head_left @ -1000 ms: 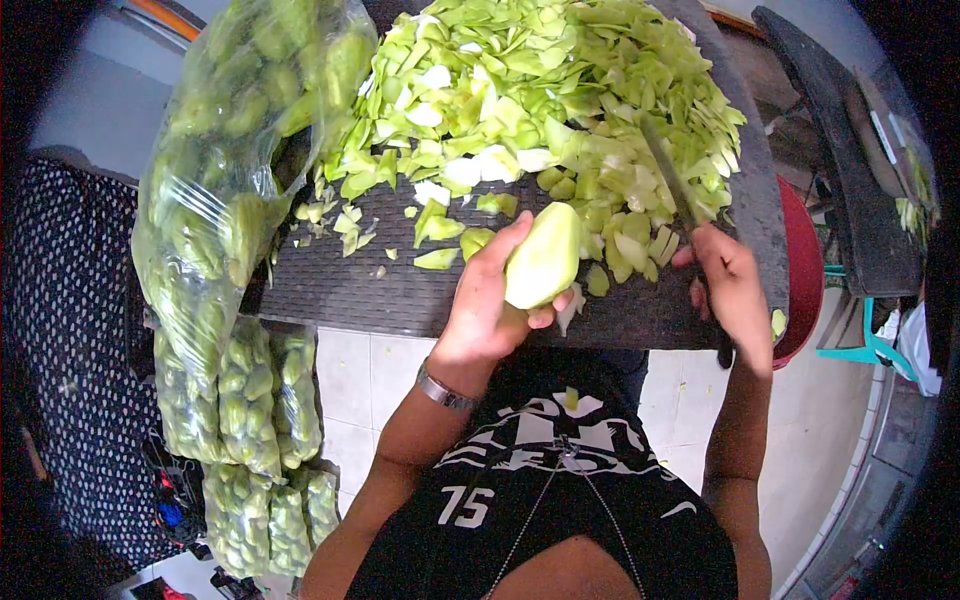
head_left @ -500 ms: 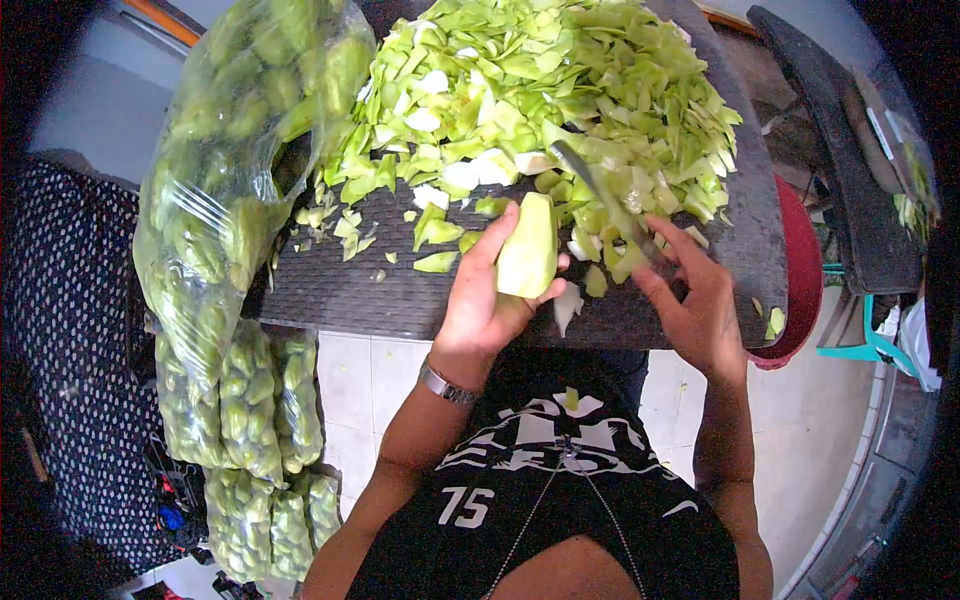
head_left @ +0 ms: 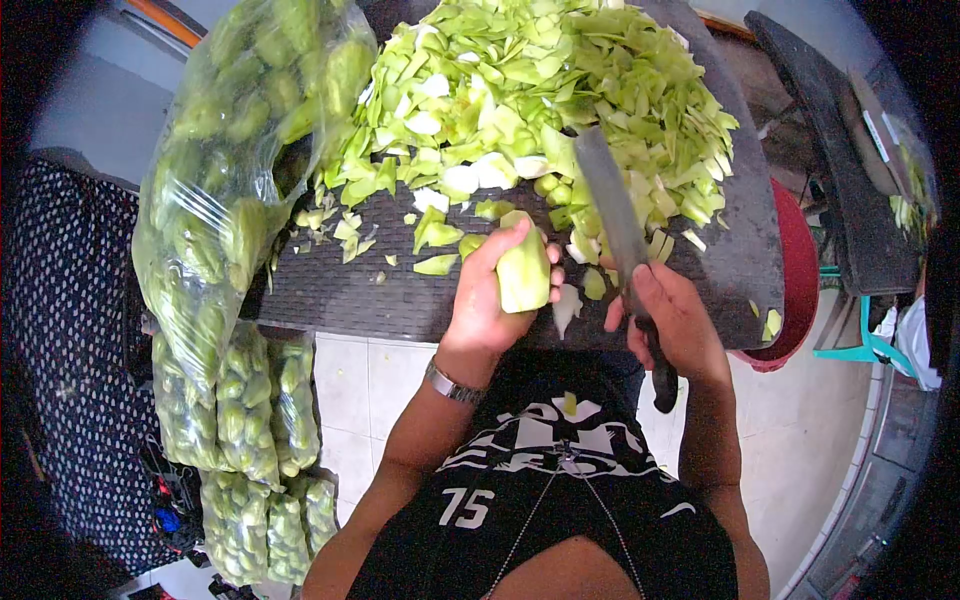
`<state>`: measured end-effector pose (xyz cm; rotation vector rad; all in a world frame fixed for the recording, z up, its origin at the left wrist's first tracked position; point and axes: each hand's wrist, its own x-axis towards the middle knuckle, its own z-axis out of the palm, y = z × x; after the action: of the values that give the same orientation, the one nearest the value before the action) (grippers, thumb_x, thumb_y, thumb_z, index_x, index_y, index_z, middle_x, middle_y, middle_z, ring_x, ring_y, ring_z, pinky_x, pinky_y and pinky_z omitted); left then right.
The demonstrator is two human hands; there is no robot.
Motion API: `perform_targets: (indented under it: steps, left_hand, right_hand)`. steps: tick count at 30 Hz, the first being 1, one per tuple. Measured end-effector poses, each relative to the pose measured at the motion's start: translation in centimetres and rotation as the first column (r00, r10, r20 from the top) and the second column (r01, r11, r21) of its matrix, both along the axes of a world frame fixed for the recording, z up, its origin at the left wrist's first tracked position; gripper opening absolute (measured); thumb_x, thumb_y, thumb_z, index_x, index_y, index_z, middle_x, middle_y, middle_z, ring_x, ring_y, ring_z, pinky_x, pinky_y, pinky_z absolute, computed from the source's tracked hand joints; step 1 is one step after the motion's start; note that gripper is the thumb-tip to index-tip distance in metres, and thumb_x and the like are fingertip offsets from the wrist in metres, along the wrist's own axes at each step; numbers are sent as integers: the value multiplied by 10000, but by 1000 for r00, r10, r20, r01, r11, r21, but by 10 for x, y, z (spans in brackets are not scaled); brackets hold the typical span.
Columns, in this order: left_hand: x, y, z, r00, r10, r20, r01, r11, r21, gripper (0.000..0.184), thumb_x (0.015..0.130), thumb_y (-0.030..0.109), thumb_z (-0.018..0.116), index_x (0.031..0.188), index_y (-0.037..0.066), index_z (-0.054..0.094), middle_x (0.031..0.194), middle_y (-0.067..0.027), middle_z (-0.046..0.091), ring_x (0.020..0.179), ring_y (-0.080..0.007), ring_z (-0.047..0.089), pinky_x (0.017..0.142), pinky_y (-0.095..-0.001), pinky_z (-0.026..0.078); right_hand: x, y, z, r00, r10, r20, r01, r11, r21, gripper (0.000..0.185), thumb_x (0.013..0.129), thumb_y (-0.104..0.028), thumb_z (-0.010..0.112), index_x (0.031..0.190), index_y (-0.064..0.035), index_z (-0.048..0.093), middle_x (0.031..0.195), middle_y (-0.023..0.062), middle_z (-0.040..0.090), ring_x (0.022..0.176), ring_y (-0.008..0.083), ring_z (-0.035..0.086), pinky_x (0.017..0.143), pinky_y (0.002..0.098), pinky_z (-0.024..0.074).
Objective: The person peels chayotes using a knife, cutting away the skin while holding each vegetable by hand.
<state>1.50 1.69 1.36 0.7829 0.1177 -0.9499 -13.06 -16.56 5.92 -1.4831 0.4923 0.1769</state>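
My left hand (head_left: 478,308) is wrapped round a peeled, pale green chayote (head_left: 524,268), held over the table's near edge. In my right hand (head_left: 686,322) is a large knife (head_left: 612,205), gripped by its black handle. Its broad blade points away from me, to the right of the chayote and apart from it. Beyond both hands lies a big heap of pale green slices (head_left: 520,80) on the dark woven tabletop (head_left: 340,290). A few loose scraps lie near my left hand, among them a green piece (head_left: 437,265).
A large clear plastic bag of chayotes (head_left: 215,190) leans on the table's left side. Several more filled bags (head_left: 245,400) are stacked below it. To the right are a red tub (head_left: 790,270), a teal stool (head_left: 868,335) and another dark surface (head_left: 850,180).
The knife, blurred and tilted left before, now points more straight ahead with its handle showing. My right hand has come lower and nearer me. The chayote has tipped and dropped slightly.
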Motion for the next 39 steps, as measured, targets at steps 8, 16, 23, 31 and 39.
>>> perform_targets:
  steps: [8, 16, 23, 31, 39]
  left_hand:
    - [-3, 11, 10, 985, -87, 150, 107, 986, -131, 345, 893, 293, 648, 1108, 27, 600, 868, -109, 681, 689, -239, 669, 594, -350, 557]
    - [-6, 15, 31, 846, -271, 460, 319, 947, -29, 664, 800, 197, 740, 1396, 12, 512, 846, -84, 678, 677, -166, 662, 610, -261, 531]
    - [-11, 8, 59, 132, -640, 757, 475, 711, 518, 1039, 770, 159, 811, 1635, 96, 239, 1018, -83, 687, 905, -154, 642, 847, -327, 517]
    - [3, 23, 22, 642, -381, 665, 240, 924, 298, 996, 791, -24, 684, 1642, 87, 177, 1265, -139, 641, 929, -163, 656, 824, -306, 553]
    - [21, 40, 30, 913, 48, 405, -109, 986, 130, 423, 921, 212, 617, 1285, 14, 533, 979, -112, 648, 714, -209, 658, 588, -330, 572]
  right_hand:
    - [6, -4, 3, 984, -137, 117, 102, 958, 268, 568, 1053, -435, 459, 1334, 50, 551, 706, 124, 628, 361, 104, 433, 315, 254, 321]
    - [3, 6, -9, 990, -56, 129, 134, 646, -752, 382, 973, -154, 618, 1321, -9, 558, 883, 233, 678, 849, 427, 703, 746, 482, 560]
    - [2, 9, 5, 979, 10, 203, 184, 377, -908, 654, 792, -83, 748, 1406, -74, 524, 1075, 233, 674, 935, 449, 687, 812, 499, 563]
    - [-9, 5, 13, 981, -33, 193, 189, 424, -886, 755, 728, 3, 782, 1433, -85, 525, 1117, 236, 680, 984, 381, 711, 828, 442, 567]
    - [-10, -9, -11, 984, -47, 172, 178, 344, -922, 679, 801, -86, 781, 1416, -28, 499, 1251, 237, 597, 1138, 456, 628, 958, 487, 535]
